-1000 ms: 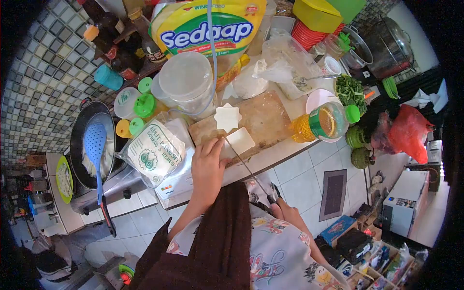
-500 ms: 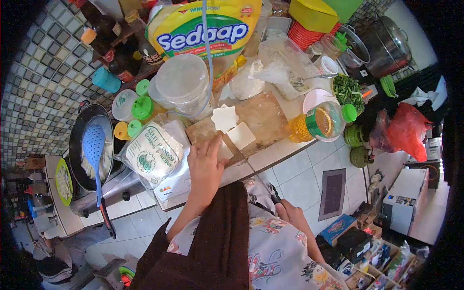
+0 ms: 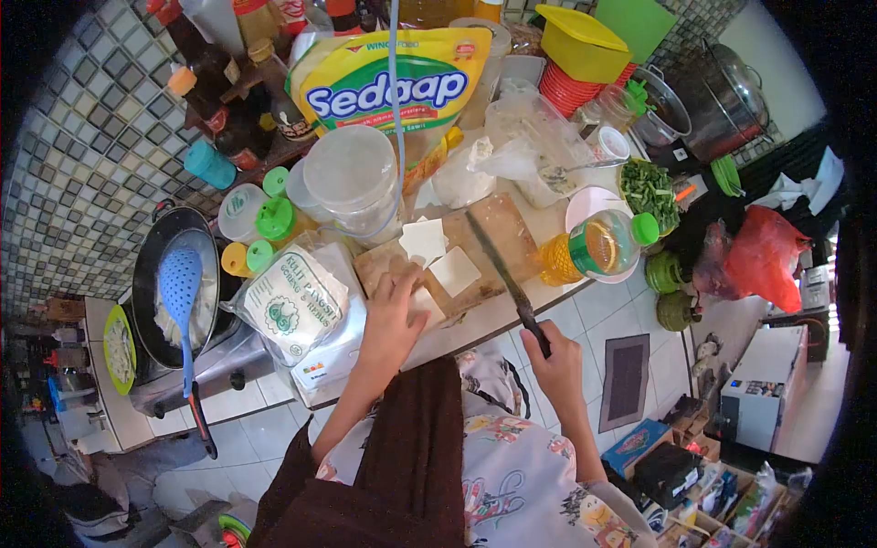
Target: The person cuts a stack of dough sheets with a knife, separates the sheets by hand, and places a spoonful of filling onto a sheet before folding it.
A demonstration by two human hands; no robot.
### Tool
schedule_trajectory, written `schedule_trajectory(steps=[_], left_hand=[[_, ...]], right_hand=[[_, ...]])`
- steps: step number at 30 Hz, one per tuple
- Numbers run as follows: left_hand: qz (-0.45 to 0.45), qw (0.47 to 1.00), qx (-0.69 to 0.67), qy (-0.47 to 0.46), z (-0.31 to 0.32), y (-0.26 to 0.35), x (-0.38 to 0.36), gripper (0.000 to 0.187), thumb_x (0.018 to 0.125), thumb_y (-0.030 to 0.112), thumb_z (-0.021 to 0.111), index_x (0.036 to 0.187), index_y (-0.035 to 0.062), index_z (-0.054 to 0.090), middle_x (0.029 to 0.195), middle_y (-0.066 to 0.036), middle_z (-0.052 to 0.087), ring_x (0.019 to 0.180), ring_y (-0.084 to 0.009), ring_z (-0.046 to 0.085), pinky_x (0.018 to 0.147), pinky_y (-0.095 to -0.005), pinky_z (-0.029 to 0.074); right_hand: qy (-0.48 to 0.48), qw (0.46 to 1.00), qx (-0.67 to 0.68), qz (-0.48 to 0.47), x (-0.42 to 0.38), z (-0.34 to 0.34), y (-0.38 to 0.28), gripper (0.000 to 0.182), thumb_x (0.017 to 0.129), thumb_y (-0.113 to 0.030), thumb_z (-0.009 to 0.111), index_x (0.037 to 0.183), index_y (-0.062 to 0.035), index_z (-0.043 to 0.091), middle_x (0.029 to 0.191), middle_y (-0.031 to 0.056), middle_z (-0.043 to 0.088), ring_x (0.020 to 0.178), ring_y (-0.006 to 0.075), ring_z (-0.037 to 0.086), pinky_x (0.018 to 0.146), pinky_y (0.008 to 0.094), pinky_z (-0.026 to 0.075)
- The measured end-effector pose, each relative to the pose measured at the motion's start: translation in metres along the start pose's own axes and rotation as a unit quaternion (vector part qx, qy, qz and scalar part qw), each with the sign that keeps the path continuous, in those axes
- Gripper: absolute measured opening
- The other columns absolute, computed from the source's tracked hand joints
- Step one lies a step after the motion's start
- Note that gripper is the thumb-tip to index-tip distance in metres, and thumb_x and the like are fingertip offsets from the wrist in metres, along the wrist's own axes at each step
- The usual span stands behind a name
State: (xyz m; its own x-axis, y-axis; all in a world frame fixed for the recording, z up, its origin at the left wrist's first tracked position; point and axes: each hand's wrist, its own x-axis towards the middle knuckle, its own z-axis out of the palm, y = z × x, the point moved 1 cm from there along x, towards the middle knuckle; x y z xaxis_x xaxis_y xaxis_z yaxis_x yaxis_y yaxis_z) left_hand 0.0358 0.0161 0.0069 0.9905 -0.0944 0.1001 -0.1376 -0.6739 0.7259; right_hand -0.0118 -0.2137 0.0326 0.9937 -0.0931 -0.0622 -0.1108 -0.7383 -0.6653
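Note:
On the wooden board [image 3: 507, 219] lie several square white wrapper sheets [image 3: 454, 272], in small piles. My left hand [image 3: 396, 315] rests at the board's near left corner, fingers spread, touching a sheet partly under it. My right hand [image 3: 554, 359] is closed around the black handle of a long knife [image 3: 498, 260]. The blade points up and left over the right part of the board, apart from the sheets. Left of the board is a plastic packet of wrappers [image 3: 300, 301] with green print.
A black pan [image 3: 144, 285] with a blue slotted spatula [image 3: 180, 283] is at left. An oil bottle [image 3: 598, 247] leans by the board's right end. Behind stand a clear tub [image 3: 352, 173], a yellow Sedaap bag [image 3: 393, 91] and a bowl of chopped greens [image 3: 650, 194].
My right hand has risen and moved right with the knife, whose blade swung from the sheets to the board's right part. My left hand has shifted slightly, its fingers more raised.

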Motion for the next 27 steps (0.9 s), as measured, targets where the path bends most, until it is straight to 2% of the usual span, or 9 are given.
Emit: schedule_trajectory(steps=[5, 7, 12, 14, 20, 22, 23, 25, 27], left_hand=[[-0.047, 0.992, -0.109, 0.052, -0.006, 0.003, -0.003, 0.025, 0.073, 0.001, 0.061, 0.097, 0.0027, 0.056, 0.079, -0.012, 0.055, 0.066, -0.0192, 0.056, 0.059, -0.0266, 0.045], [-0.046, 0.988, -0.13, 0.068, -0.007, 0.001, -0.004, 0.02, 0.074, 0.002, 0.061, 0.093, 0.0017, 0.057, 0.076, -0.011, 0.056, 0.064, -0.0164, 0.055, 0.059, -0.0251, 0.044], [-0.111, 0.962, -0.225, 0.105, -0.007, -0.009, -0.008, 0.012, 0.078, 0.005, 0.059, 0.089, -0.0005, 0.056, 0.076, -0.005, 0.058, 0.066, -0.0088, 0.053, 0.06, -0.0215, 0.043], [-0.149, 0.921, -0.346, 0.093, -0.005, -0.008, -0.01, 0.01, 0.081, 0.007, 0.058, 0.087, -0.0007, 0.056, 0.077, -0.001, 0.057, 0.07, -0.006, 0.052, 0.063, -0.0202, 0.042], [-0.212, 0.816, -0.53, 0.091, 0.001, -0.007, -0.012, 0.007, 0.083, 0.009, 0.056, 0.086, 0.0025, 0.055, 0.081, 0.0, 0.055, 0.074, -0.0053, 0.051, 0.069, -0.0187, 0.039], [-0.221, 0.801, -0.552, 0.077, 0.002, -0.006, -0.012, 0.008, 0.084, 0.011, 0.055, 0.088, 0.0033, 0.053, 0.083, -0.001, 0.055, 0.075, -0.0079, 0.053, 0.067, -0.0218, 0.043], [-0.229, 0.785, -0.572, 0.062, 0.002, -0.004, -0.012, 0.01, 0.085, 0.013, 0.053, 0.09, 0.0041, 0.052, 0.084, -0.002, 0.055, 0.076, -0.0105, 0.054, 0.066, -0.025, 0.047], [-0.244, 0.767, -0.591, 0.041, -0.001, 0.0, -0.011, 0.01, 0.086, 0.014, 0.052, 0.091, 0.0048, 0.051, 0.086, -0.003, 0.055, 0.078, -0.0121, 0.056, 0.068, -0.028, 0.049], [-0.259, 0.749, -0.61, 0.022, -0.002, 0.002, -0.011, 0.011, 0.087, 0.015, 0.05, 0.092, 0.0055, 0.051, 0.088, -0.004, 0.056, 0.081, -0.0136, 0.057, 0.07, -0.0311, 0.05]], right_hand=[[0.042, 0.988, -0.086, -0.123, 0.021, 0.007, 0.003, 0.026, 0.077, -0.03, 0.06, 0.073, -0.0055, 0.055, 0.055, 0.0115, 0.054, 0.05, 0.0282, 0.055, 0.045, 0.0356, 0.041], [0.07, 0.966, -0.162, -0.191, 0.038, 0.014, 0.005, 0.028, 0.076, -0.034, 0.06, 0.072, -0.0067, 0.055, 0.056, 0.0086, 0.055, 0.048, 0.0259, 0.054, 0.043, 0.0337, 0.041], [0.089, 0.956, -0.191, -0.204, 0.077, 0.025, -0.007, 0.028, 0.075, -0.035, 0.059, 0.08, -0.0077, 0.057, 0.065, 0.0099, 0.056, 0.059, 0.0267, 0.056, 0.052, 0.0357, 0.043], [0.072, 0.958, -0.198, -0.194, 0.085, 0.03, -0.009, 0.028, 0.075, -0.034, 0.059, 0.085, -0.0075, 0.058, 0.071, 0.0118, 0.057, 0.066, 0.0276, 0.057, 0.057, 0.0369, 0.044], [0.193, 0.927, -0.243, -0.21, 0.079, 0.03, -0.049, 0.033, 0.073, -0.02, 0.062, 0.1, -0.004, 0.053, 0.086, 0.0134, 0.054, 0.079, 0.0316, 0.05, 0.074, 0.0395, 0.04], [0.137, 0.958, 0.004, -0.251, 0.071, 0.039, -0.054, 0.028, 0.072, -0.016, 0.064, 0.094, -0.0021, 0.055, 0.085, 0.0114, 0.055, 0.074, 0.0267, 0.052, 0.069, 0.0347, 0.042], [0.137, 0.958, 0.004, -0.25, 0.066, 0.043, -0.058, 0.028, 0.072, -0.016, 0.064, 0.094, -0.0021, 0.055, 0.085, 0.0114, 0.055, 0.074, 0.0267, 0.052, 0.069, 0.0347, 0.042], [-0.07, 0.966, 0.214, -0.127, 0.06, 0.051, -0.065, 0.022, 0.072, -0.016, 0.064, 0.086, -0.001, 0.056, 0.081, 0.0097, 0.057, 0.066, 0.0202, 0.052, 0.062, 0.0305, 0.043], [-0.071, 0.967, 0.22, -0.109, 0.06, 0.058, -0.062, 0.019, 0.072, -0.015, 0.064, 0.083, -0.0009, 0.056, 0.077, 0.0088, 0.057, 0.062, 0.0172, 0.051, 0.058, 0.0283, 0.042]])
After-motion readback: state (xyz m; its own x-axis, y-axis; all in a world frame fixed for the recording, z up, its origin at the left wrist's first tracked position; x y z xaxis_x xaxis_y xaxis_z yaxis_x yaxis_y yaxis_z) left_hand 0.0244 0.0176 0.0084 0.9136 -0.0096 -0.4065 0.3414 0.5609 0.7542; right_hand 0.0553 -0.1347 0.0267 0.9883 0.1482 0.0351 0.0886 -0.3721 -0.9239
